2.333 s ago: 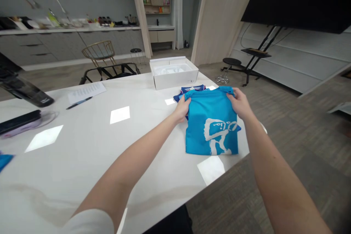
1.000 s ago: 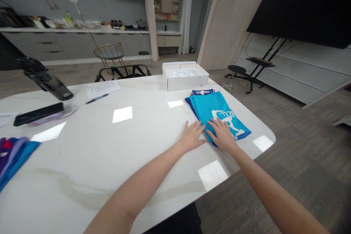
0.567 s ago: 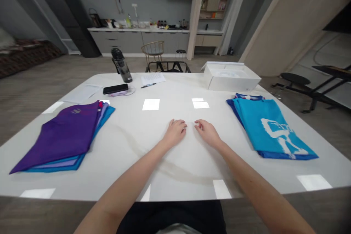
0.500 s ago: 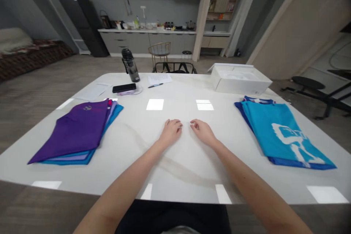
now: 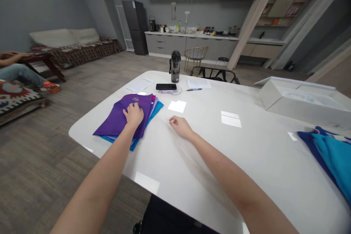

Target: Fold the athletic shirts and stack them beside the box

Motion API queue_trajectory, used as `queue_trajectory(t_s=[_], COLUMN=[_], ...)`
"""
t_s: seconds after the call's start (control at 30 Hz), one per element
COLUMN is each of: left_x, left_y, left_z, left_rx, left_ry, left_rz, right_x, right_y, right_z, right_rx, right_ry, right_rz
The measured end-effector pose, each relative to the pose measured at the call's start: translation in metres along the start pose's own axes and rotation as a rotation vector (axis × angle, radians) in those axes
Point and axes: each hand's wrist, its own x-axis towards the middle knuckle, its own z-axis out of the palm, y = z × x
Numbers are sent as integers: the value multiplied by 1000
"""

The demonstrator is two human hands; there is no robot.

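Note:
My left hand (image 5: 134, 114) lies flat, fingers spread, on a purple shirt (image 5: 122, 118) that tops a stack of flat shirts at the left side of the white table (image 5: 219, 146). My right hand (image 5: 179, 127) rests on the bare tabletop a little to the right of that stack, fingers loosely curled, holding nothing. A folded bright blue shirt (image 5: 336, 159) on a darker blue one sits at the table's right edge, far from both hands.
Behind the stack are a black phone (image 5: 166, 86), a dark water bottle (image 5: 174, 66), papers and a pen (image 5: 194, 89). An open white box (image 5: 301, 100) stands at the back right. Chairs are behind the table. A person's legs (image 5: 19, 73) show at far left.
My view has turned left. Both hands left the blue shirt on the right and crossed the table; my left hand now lies on the purple stack and my right hand is beside it.

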Motion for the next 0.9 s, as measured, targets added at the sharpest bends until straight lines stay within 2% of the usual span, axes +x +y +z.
queue_trajectory(t_s=[0.07, 0.17, 0.33, 0.4, 0.53, 0.67, 0.77, 0.9], left_x=[10, 15, 6, -5, -43, -89, -121, -165], left_y=[-13, -16, 10, 31, 89, 150, 194, 255], left_z=[4, 9, 10, 9, 6, 8, 14, 19], left_rx=[51, 93, -46, -171, -422, -629, -697, -766], left_ry=[-29, -29, 25, 10, -118, -375, -530, -712], left_rz=[-15, -31, 8, 94, 325, 546, 689, 847], right_x=[3, 2, -7, -13, -26, -40, -55, -82], right_y=[-5, -6, 5, 11, 30, 61, 86, 113], right_z=[6, 8, 0, -7, -31, -69, -100, -138], right_rx=[21, 58, 126, 147, 166, 171, 143, 118], right_ry=[-17, -27, -18, -3, 73, 237, 386, 447], right_rz=[-18, -31, -41, -40, -1, 43, 66, 111])
